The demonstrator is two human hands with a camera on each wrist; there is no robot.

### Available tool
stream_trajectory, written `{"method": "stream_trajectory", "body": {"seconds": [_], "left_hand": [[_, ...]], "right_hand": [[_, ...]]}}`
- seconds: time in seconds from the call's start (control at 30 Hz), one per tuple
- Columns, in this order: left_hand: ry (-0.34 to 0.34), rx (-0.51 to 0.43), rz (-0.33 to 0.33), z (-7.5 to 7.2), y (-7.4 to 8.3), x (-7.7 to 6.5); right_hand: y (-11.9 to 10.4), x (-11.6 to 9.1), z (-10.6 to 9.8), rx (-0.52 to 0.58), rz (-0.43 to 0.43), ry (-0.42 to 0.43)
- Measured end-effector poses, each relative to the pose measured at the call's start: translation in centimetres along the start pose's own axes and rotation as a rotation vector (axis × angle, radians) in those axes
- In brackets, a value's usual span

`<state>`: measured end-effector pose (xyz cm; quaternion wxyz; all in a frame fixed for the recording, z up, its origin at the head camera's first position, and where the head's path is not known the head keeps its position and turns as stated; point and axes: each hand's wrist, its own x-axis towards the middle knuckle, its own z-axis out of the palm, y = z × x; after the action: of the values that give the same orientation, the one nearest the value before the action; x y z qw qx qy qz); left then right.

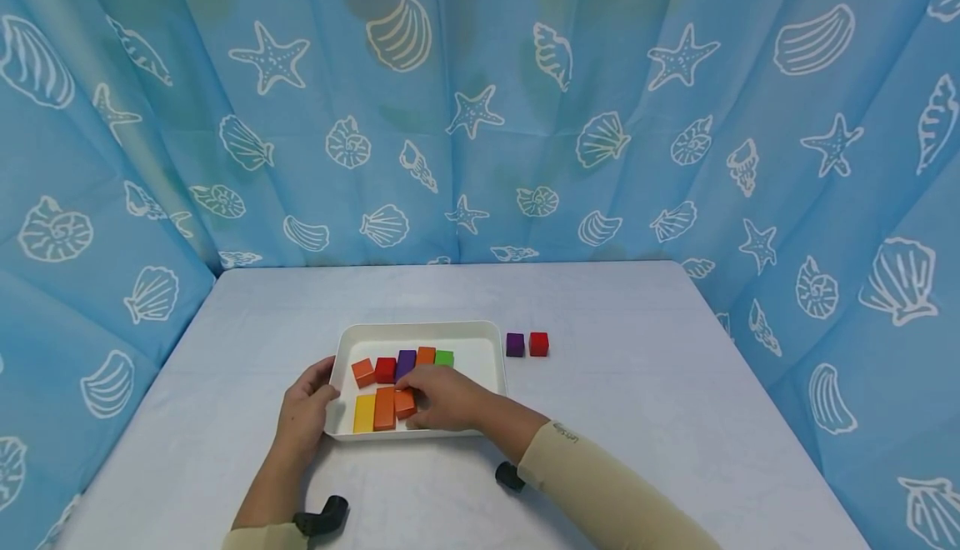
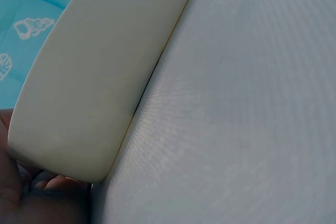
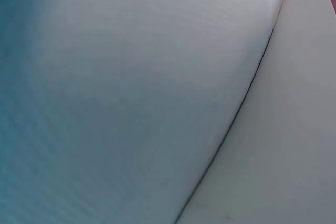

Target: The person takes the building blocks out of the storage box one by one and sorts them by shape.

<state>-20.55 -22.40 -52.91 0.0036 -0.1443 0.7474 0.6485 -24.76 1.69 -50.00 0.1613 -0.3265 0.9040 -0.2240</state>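
Observation:
A white tray (image 1: 420, 332) stands on the table with several coloured blocks in it. At its left side, my left hand (image 1: 302, 408) grips the tray wall, thumb over the rim. The left wrist view shows the tray's outer wall (image 2: 100, 77) with that hand (image 2: 31, 192) at its corner. My right hand (image 1: 450, 400) reaches inside and holds a small orange block (image 1: 405, 403) at its fingertips. Beside that block lie an orange block (image 1: 384, 409) and a yellow block (image 1: 363, 413). Behind them sit orange (image 1: 363, 372), red (image 1: 386, 369), purple (image 1: 406, 362) and green (image 1: 444, 358) blocks; the hand partly covers some.
Outside the tray, to its right, a purple cube (image 1: 515, 345) and a red cube (image 1: 538, 344) rest on the white tablecloth (image 1: 637, 383). A blue shell-patterned curtain (image 1: 480, 167) surrounds the back and sides. The right wrist view shows mostly cloth and tray wall (image 3: 283, 129).

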Motion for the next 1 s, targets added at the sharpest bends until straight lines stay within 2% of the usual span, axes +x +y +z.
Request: {"method": "stream_trajectory", "body": {"seconds": [0.27,0.77,1.0], "left_hand": [[0.005,-0.003,-0.009,0.1,0.1,0.1],[0.001,0.006,-0.012,0.2,0.3,0.2],[0.003,0.007,-0.011,0.1,0.2,0.1]], "right_hand": [[0.0,-0.1,-0.1,0.01,-0.018,0.019],[0.0,-0.6,-1.2,0.033,0.034,0.022],[0.3,-0.8,-1.7,0.008,0.021,0.052]]}}
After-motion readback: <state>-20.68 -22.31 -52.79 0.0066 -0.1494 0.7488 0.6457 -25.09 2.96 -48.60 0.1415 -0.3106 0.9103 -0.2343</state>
